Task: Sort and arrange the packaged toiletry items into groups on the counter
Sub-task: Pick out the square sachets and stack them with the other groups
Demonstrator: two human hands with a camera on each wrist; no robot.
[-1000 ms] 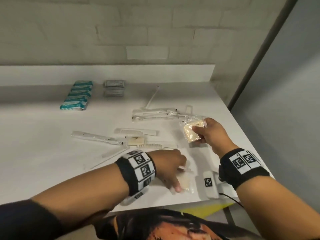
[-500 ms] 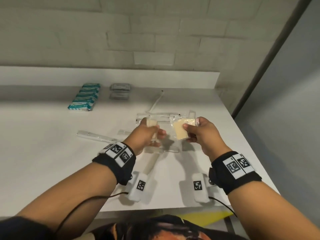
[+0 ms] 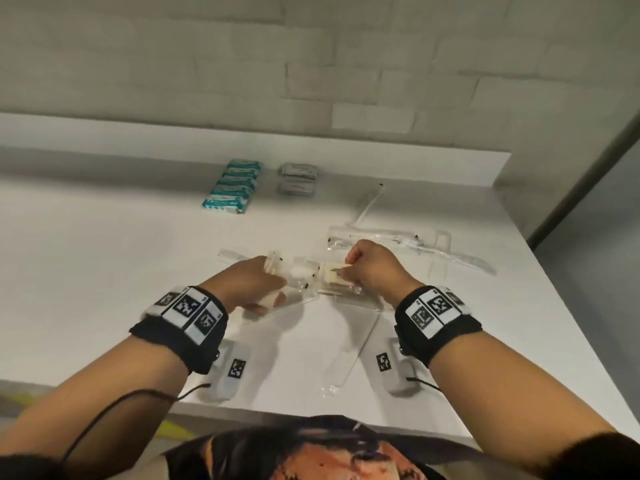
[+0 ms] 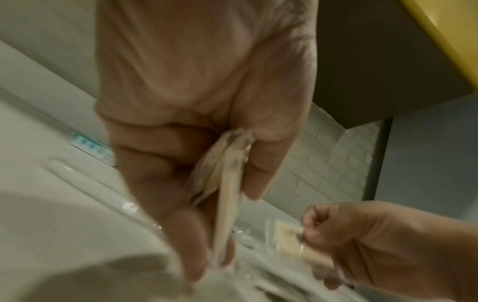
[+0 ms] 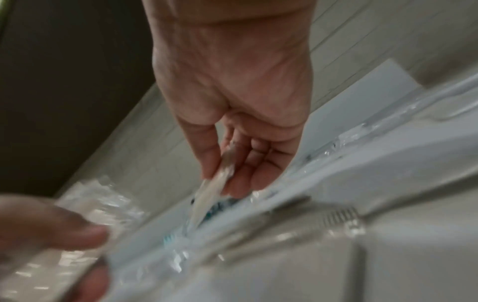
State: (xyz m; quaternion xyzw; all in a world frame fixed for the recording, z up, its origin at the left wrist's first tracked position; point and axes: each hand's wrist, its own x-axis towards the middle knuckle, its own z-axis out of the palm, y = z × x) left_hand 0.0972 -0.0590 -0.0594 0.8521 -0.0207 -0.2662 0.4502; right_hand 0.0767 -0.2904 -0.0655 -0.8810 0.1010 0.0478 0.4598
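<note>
My left hand (image 3: 265,296) grips a thin cream packet (image 3: 269,301) in clear wrap; in the left wrist view that packet (image 4: 227,196) sits edge-on between thumb and fingers (image 4: 175,204). My right hand (image 3: 346,270) pinches a second cream packet (image 3: 331,278) by its edge, low over the white counter (image 3: 104,271). In the right wrist view this packet (image 5: 216,185) is blurred between thumb and fingers. A small clear bag with white cotton (image 3: 300,271) lies between the two hands.
At the back stand a row of teal packets (image 3: 230,187) and stacked grey sachets (image 3: 298,178). Clear-wrapped long items (image 3: 398,237) lie behind my right hand, another long clear wrapper (image 3: 349,358) near the front edge. A wall closes the right side.
A second ago my left hand was taking its packet near the front edge. Both hands then held packets up side by side, and have now come down to the counter's middle.
</note>
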